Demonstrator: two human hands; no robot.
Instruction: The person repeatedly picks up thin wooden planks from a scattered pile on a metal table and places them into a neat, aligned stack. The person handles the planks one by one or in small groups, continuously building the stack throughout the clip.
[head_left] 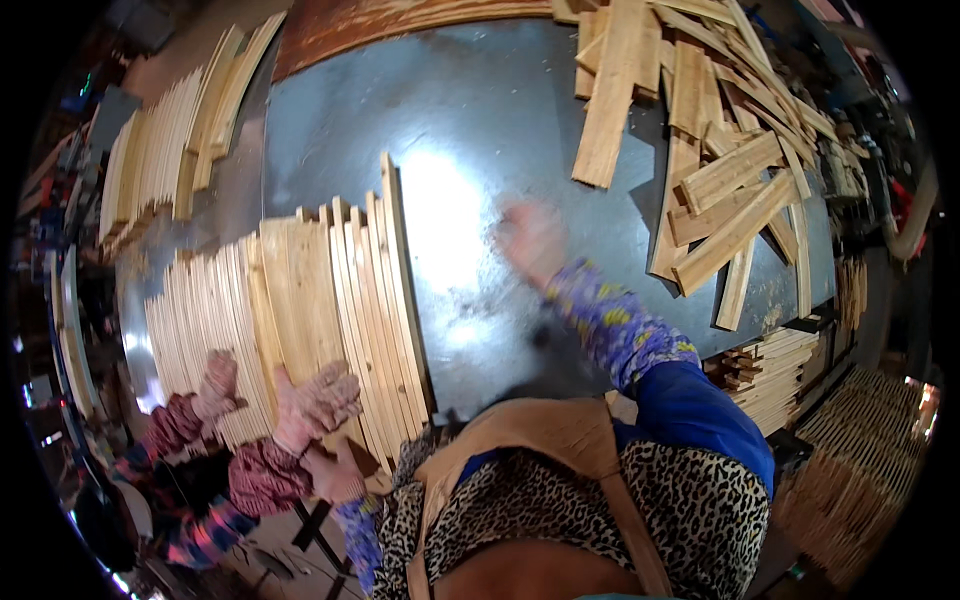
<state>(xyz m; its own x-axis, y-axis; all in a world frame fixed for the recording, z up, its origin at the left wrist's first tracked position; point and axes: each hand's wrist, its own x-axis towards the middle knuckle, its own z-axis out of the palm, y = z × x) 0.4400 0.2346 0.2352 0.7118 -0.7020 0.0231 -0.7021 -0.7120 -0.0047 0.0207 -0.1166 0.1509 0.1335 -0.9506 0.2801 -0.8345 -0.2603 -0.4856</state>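
Note:
My right hand (532, 242), in a purple flowered sleeve, is over the bare grey metal tabletop (470, 330), between the boards and the loose pile. Motion smears its fingers, and I see no piece of wood in it. My left hand (338, 474) is low at the near end of a row of upright boards (378, 330); a co-worker's glove partly hides its fingers, so its grip is unclear. The co-worker's two gloved hands (312, 402) rest on the row, one on a wide board (300, 290) and one on the thin slats (205, 320) further left.
A jumbled heap of loose boards (735, 190) covers the table's right side. Beyond the far edge is a reddish-brown sheet (400, 22). Another row of slats (165, 145) stands at the far left. Stacked wood (775, 365) and a large slatted stack (860, 460) sit at the lower right.

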